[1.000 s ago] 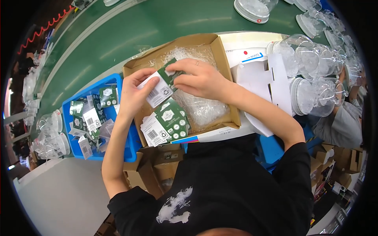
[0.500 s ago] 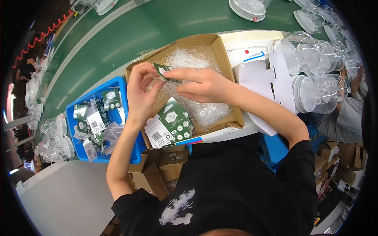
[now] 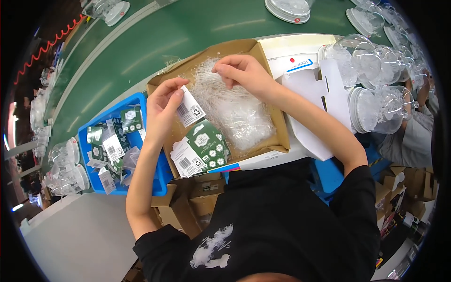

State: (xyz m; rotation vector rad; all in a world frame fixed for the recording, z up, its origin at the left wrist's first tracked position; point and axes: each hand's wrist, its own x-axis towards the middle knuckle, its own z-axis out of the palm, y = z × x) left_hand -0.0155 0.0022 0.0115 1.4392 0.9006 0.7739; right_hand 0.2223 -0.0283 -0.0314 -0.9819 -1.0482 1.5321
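My left hand (image 3: 160, 105) pinches a hang tag (image 3: 190, 110) between thumb and fingertips, its white printed side up. Below it, in the near left part of a shallow cardboard box (image 3: 279, 105), lies a pile of green-and-white hang tags (image 3: 206, 143). Thin clear plastic strands (image 3: 213, 87) and a clear bag (image 3: 249, 120) of them fill the rest of the box. Over the far side, my right hand (image 3: 246, 75) has its thumb and forefinger pressed together just above the strands. Whatever is between those fingertips is too fine to make out.
A blue bin (image 3: 162, 181) to the left holds green tags (image 3: 131, 119) and clear sleeves. Clear domed jars (image 3: 378, 108) lie at the right beside a folded white carton (image 3: 312, 108). More jars stand on the green surface (image 3: 188, 30). Another person's sleeve (image 3: 413, 143) shows far right.
My hands have parted; the right has moved up and away from the tag to the strands. The tag in my left hand has gone from green side to white side showing.
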